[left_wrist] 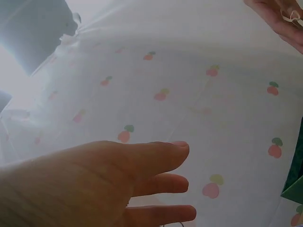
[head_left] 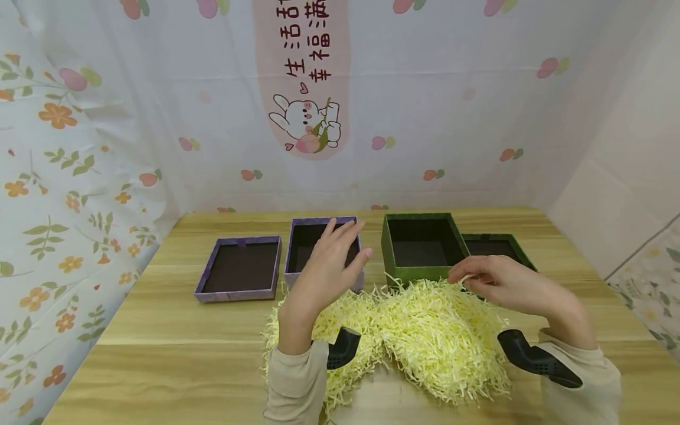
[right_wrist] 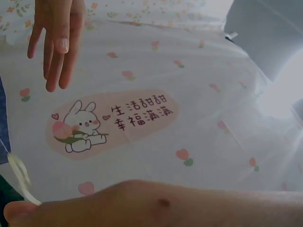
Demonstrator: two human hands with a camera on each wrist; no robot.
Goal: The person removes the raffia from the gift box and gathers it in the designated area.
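A heap of pale yellow shredded paper (head_left: 441, 336) lies in front of the boxes. My left hand (head_left: 329, 260) is raised over its left part, fingers straight and holding nothing, overlapping the open purple box (head_left: 324, 221) in the head view. My right hand (head_left: 499, 283) is by the front right corner of the open green box (head_left: 419, 273), at the heap's far edge. Its bent fingers pinch a thin strand of shredded paper (right_wrist: 20, 175), which curls out by the fingertip in the right wrist view.
A shallow purple lid (head_left: 241, 268) rests left of the purple box, its dark inside up. Partly behind the right hand is a green lid (head_left: 496, 247). Patterned white cloth (head_left: 414, 106) hangs behind the wooden table (head_left: 175, 348).
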